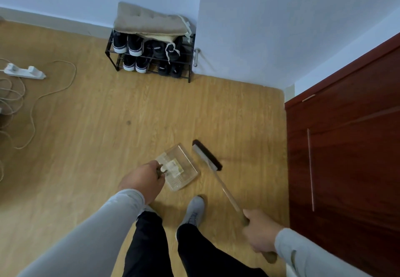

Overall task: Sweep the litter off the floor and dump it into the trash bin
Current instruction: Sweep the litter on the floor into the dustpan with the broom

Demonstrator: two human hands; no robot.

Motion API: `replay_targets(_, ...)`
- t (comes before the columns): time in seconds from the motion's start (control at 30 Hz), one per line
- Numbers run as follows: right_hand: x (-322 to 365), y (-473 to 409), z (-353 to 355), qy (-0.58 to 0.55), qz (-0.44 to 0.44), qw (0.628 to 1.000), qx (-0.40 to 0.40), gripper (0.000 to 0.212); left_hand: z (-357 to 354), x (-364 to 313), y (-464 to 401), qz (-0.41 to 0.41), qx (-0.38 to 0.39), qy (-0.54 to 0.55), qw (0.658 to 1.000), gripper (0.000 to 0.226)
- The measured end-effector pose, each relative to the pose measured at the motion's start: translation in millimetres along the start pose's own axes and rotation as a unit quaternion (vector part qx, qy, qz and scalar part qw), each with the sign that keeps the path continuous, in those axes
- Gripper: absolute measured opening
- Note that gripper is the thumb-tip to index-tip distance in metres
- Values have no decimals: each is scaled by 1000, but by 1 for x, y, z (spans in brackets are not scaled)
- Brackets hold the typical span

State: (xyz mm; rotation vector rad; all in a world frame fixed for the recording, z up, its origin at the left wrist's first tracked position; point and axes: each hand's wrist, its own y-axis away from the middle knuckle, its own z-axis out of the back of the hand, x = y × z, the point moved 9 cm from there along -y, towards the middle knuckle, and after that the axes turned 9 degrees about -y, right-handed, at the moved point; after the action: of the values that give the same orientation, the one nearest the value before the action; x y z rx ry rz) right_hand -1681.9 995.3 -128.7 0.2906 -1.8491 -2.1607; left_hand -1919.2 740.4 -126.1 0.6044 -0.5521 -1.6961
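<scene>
Left hand grips the clear dustpan by its handle; right hand holds the broom handle. Broom head lies just right of the pan, long axis parallel to its edge. Litter apparently inside; trash bin unseen

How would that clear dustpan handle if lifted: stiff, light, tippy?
The dustpan looks like thin clear plastic, so probably light and fairly stiff. The left hand grips it at one end only, so it may tilt forward. Its shallow walls suggest litter could slide out if tipped.
</scene>
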Motion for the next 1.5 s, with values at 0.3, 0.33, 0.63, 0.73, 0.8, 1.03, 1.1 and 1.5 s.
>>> replay_targets(0.3, 11, 54, 103, -147, 36, 988, -24, 57, 2, 20, 9, 5, -6, 21, 1000, 27)
replay_targets(0.33, 21, 55, 105, -132, 50, 989, -39, 54, 3, 24, 10, 12, -10, 34, 999, 27)
replay_targets(0.63, 103, -2, 62, 177, 46, 973, -140, 36, 3, 18, -2, 61, -20, 90, 994, 22)
replay_targets(0.73, 88, 7, 30, 205, 42, 974, -81, 29, 1, 17, -3, 63, -19, 85, 994, 20)
replay_targets(0.8, 75, 21, 25, 214, 53, 975, -41, 32, 2, 17, -4, 64, -22, 92, 993, 19)
replay_targets(1.03, 68, 72, 94, 89, 92, 992, 2, 40, 6, 28, 4, 56, -13, 101, 993, 22)
replay_targets(1.1, 71, 79, 91, 79, 104, 991, -14, 46, 8, 42, 14, 64, -13, 114, 991, 25)
replay_targets(1.5, 155, 98, 24, 25, 136, 982, -131, 33, 70, 132, 33, 77, -17, 142, 987, 19)
